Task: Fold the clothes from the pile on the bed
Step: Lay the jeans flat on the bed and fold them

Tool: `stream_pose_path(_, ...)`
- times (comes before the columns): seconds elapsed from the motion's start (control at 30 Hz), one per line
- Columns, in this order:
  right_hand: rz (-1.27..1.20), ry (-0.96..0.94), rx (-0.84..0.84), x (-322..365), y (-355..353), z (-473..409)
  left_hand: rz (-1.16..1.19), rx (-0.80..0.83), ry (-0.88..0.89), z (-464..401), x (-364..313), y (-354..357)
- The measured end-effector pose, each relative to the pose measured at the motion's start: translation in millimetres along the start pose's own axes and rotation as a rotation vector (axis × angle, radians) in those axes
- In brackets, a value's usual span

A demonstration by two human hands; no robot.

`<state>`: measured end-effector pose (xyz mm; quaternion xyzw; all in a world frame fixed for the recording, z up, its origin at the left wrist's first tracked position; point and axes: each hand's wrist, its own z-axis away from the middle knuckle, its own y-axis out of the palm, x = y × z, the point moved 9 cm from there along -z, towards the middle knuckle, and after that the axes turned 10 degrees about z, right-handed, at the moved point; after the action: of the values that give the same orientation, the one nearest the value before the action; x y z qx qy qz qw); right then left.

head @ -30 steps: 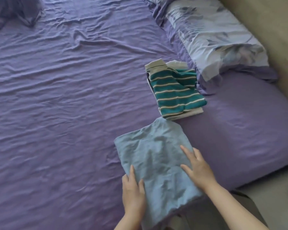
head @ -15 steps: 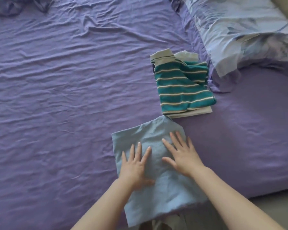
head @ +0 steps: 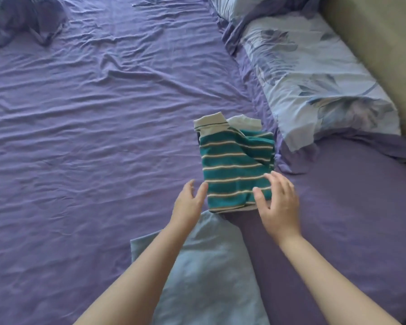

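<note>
A folded green shirt with white stripes lies on the purple bed sheet, on top of a folded white garment. My left hand is open at the shirt's near left corner, fingers touching its edge. Spread open over the near right corner is my right hand, thumb on the fabric. A folded light blue garment lies flat below the shirt, under my left forearm. A crumpled pile of purple clothes sits at the far left corner.
A floral light blue pillow lies to the right of the striped shirt, against a beige wall. The wrinkled sheet stretches wide to the left.
Both hands have left the light blue garment and moved forward to the near edge of the striped shirt. The view has tilted forward.
</note>
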<state>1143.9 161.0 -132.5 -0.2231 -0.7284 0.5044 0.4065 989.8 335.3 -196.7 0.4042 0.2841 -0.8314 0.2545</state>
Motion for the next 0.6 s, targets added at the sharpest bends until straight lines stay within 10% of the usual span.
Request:
stream_pose_path(0.23, -0.281, 0.263, 0.596, -68, 92, -81, 0.479, 0.148, -0.411, -66, 5, 62)
stream_pose_path(0.6, -0.540, 0.244, 0.547, -57, 114, -96, 0.728, 0.172, -0.463, -75, 3, 80)
